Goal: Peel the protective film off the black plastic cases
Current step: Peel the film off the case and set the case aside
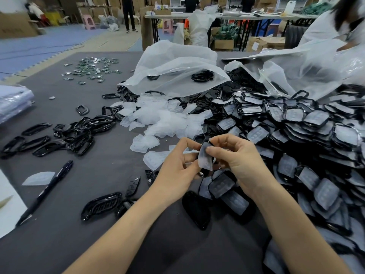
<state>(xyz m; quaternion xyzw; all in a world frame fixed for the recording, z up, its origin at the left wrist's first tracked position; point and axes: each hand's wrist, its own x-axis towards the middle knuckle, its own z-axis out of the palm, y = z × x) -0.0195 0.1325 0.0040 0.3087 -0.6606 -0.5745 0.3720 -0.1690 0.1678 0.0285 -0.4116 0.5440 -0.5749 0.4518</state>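
Your two hands meet just above the bench (110,161), and between them you hold one black case (202,173), raised and tilted nearly on edge. Take that case as the mark for all the rest.

Your left hand (177,171) has a closed grip: its fingers curl in, and thumb and forefinger pinch the case's left side, with the lower fingers tucked beneath it. Your right hand (237,161) also closes. Its thumb presses flat on the film (205,160), the forefinger hooks over the top of the case, and the other fingers curl loosely behind. The film lies across the face of the case, and its lower edge bows away from the black plastic. How much of it has come loose I cannot tell.

Just beyond the case lies a heap of peeled films (164,119). To the right of the case, and running down past your right forearm, sits a large pile of covered cases (296,135). Well to the left of the case lie bare black frames (65,137), and nearer you on that side, a pen (47,189). Far beyond the case a white bag (173,66) sags open.
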